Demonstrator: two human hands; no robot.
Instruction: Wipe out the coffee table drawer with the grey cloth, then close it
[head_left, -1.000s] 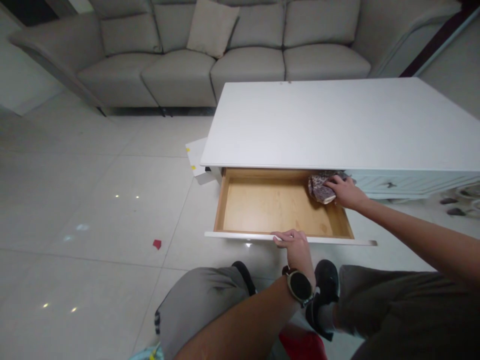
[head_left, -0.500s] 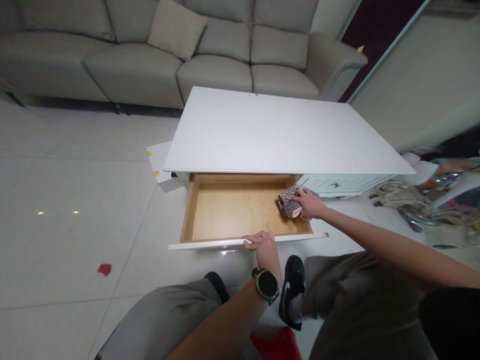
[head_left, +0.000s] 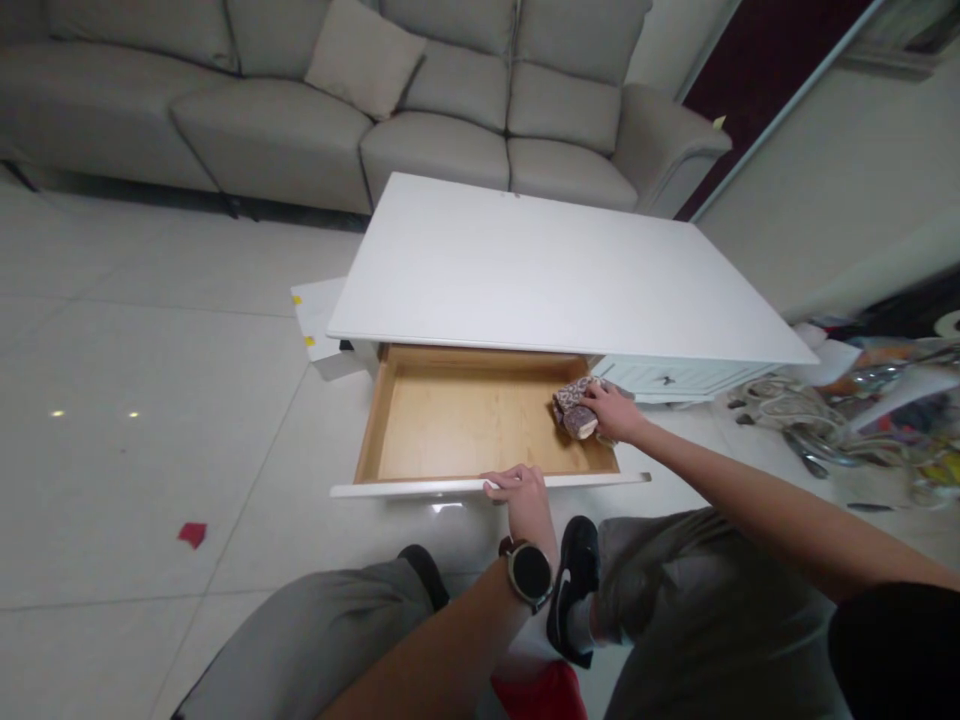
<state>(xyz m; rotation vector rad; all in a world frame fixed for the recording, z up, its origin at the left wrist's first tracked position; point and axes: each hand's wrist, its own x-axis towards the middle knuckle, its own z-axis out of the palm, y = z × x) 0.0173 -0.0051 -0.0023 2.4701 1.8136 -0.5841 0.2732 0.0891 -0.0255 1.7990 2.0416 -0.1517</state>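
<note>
A wooden drawer [head_left: 457,420] is pulled out from the front of a white coffee table [head_left: 540,270]. My left hand [head_left: 521,490], with a watch on its wrist, is closed over the top edge of the drawer's white front panel [head_left: 420,488]. At the drawer's right end, my right hand [head_left: 611,410] grips a bunched, brown-and-white patterned cloth [head_left: 574,410]. The cloth lies against the drawer's right side; part of it is hidden under my fingers. Bare wood shows across the rest of the drawer bottom.
Behind the table stands a long grey sofa [head_left: 435,150] with a cushion [head_left: 364,55]. A white box [head_left: 322,315] sits at the table's left end. Cluttered items [head_left: 862,400] lie on the floor at right. A red scrap [head_left: 192,534] is on the tiles.
The view has shifted slightly. My right hand stays on the cloth at the drawer's right end, and my left hand keeps its hold on the drawer front.
</note>
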